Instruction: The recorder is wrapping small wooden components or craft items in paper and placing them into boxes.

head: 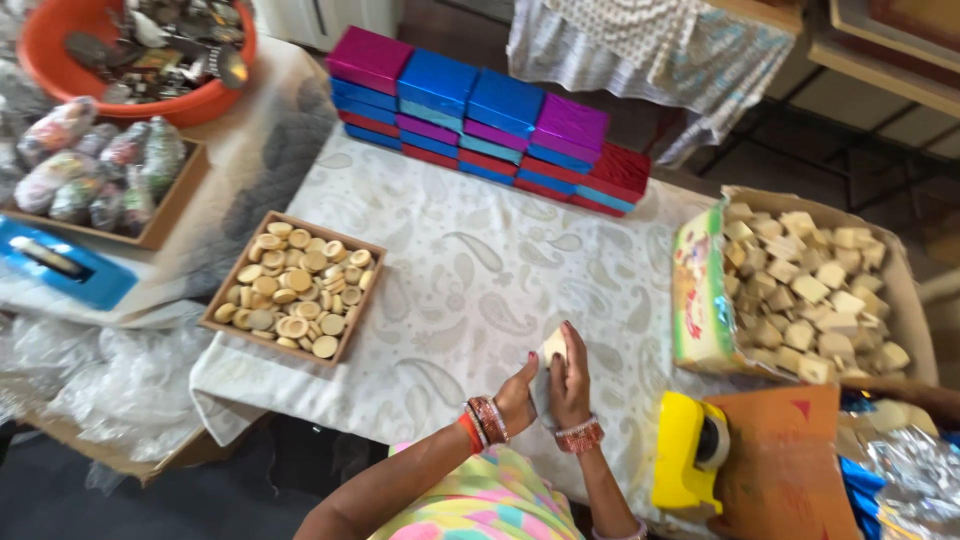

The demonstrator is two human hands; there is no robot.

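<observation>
Together both hands — left (517,396), right (570,383) — grip pinching one pale block (552,346)

a: how many hands are at work?
b: two, low in the middle of the frame, left hand (517,396) and right hand (570,380), with one pale block (552,346).
a: trays?
b: two wooden trays, one of round pieces (292,288) left of centre, one of wrapped bundles (95,170) at the left edge.
a: and tape dispensers?
b: one yellow tape dispenser (685,452), lower right.
</observation>
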